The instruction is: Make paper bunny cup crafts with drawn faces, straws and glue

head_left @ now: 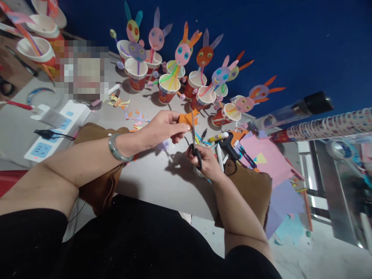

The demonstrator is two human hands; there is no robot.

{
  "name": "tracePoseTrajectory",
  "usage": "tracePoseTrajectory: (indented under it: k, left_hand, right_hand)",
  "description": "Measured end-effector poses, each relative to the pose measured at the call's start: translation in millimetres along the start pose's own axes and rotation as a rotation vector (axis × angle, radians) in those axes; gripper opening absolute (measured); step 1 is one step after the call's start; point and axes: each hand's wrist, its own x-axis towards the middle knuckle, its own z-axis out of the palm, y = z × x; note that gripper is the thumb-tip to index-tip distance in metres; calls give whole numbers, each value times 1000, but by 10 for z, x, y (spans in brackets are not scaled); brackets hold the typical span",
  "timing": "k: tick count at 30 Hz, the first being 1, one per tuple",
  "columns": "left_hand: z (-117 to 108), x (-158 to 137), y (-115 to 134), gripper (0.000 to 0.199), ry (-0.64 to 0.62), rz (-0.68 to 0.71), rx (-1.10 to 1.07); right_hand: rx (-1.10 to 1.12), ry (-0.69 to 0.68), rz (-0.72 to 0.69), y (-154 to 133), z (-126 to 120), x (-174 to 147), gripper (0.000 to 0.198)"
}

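Observation:
Pinched between the thumb and fingers of my left hand (167,126) is a small piece of orange paper (185,119), held up above the table. My right hand (205,159) grips a pair of scissors (193,130) by its black handles, with the blades pointing away from me against the right part of the paper. Whether the blades are parted is too small to tell. Just beyond my hands stand several red-and-white paper cups (169,88) with paper rabbit figures (183,53) on straws in them. A lilac paper disc (163,145) lies below my left hand.
Paper scraps (135,116) and a power strip (58,128) lie to the left. On the right are a black glue gun (229,145), a yellow-and-white marker (218,136), pink paper sheets (261,147) and a long stack of cups (328,124). Brown cushions (250,190) sit under both forearms.

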Motion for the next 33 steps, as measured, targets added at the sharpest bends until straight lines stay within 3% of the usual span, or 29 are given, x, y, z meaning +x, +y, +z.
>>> tracePoseTrajectory:
  k: [20,33]
  left_hand:
    - [10,-15,55,18,-21,17,68]
    - [6,-10,62,20,-19,43,100]
  right_hand:
    - [-17,-35,-3,-25,-12,-13,56]
    - [22,-27,26,9,-41,-26,65]
